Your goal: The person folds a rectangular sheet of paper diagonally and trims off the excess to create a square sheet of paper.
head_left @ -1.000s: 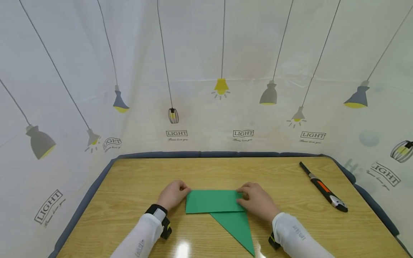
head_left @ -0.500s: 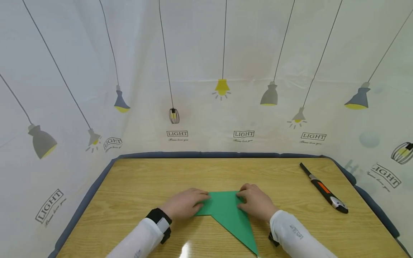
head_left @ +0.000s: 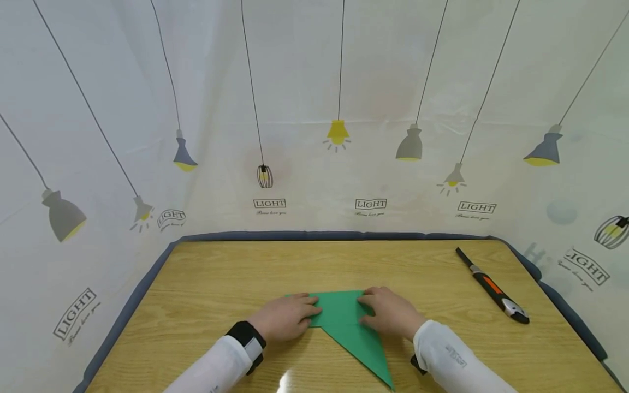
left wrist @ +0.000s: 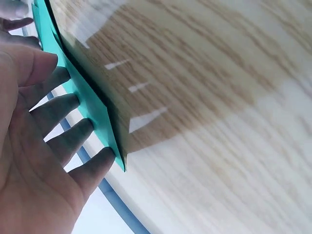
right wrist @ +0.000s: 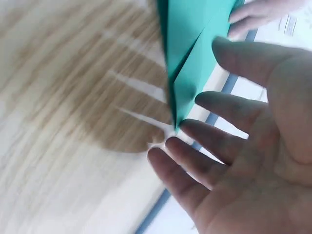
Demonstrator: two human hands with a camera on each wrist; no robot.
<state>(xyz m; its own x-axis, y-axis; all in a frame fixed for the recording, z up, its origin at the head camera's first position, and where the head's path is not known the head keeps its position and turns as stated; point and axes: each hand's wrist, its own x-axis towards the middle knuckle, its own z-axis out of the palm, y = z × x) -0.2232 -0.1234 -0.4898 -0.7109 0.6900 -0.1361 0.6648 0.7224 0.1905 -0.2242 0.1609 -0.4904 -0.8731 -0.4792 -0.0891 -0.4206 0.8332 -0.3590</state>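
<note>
A folded piece of green paper (head_left: 344,311) lies on the wooden table in the head view, a strip at its far side and a pointed flap reaching toward me. My left hand (head_left: 285,316) rests on the strip's left part, fingers extended and spread. In the left wrist view, the fingertips of the left hand (left wrist: 53,131) touch the green paper (left wrist: 90,105). At the strip's right end, my right hand (head_left: 393,314) touches the paper with fingertips and thumb. The right wrist view shows the right hand (right wrist: 248,141) with spread fingers beside the paper's corner (right wrist: 187,90).
A utility knife (head_left: 493,286) with a black and orange handle lies at the table's right side. Dark blue padding (head_left: 304,236) edges the wooden table (head_left: 221,267). Behind it hangs a white sheet (head_left: 295,82) printed with lamps.
My left hand has moved right, from the strip's left end onto its surface. The strip's lower edge over the pointed flap now shows only as a faint line. My right hand has barely moved.
</note>
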